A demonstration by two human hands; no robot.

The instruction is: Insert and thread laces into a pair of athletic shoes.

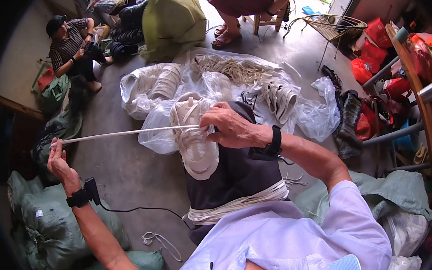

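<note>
Well, floor (128,177): grey, showing to the left of the pale shoe (198,151) and past it, with clear plastic (156,132) just beyond the shoe (a heap of pale strands (231,70) lies on top).
Sacks (45,219): green and bulging, left of the shoe and nearer the body.
Dark trousers (239,168): under the shoe, which seems to rest on one leg near the knee.
Lace bundle (242,204): looped across the lap, between the shoe and the shirt (305,239).
Shoe, risk: a hard sideways pull on the lace (119,135) could twist or tip it off the leg, if the right hand (233,126) slackens; a weak pinch could let the lace slip.
Shoe, lie: toe toward the body, heel end away; the long axis runs outward, the lace crossing it almost squarely.
Right hand: fingers bent against the shoe's right side; whether they pinch lace, shoe or both, I cannot tell.
Left hand (61,165): well apart, left of the shoe, fingertips closed on the lace's end.
Lace: white, thin, taut from the shoe to those fingertips.
</note>
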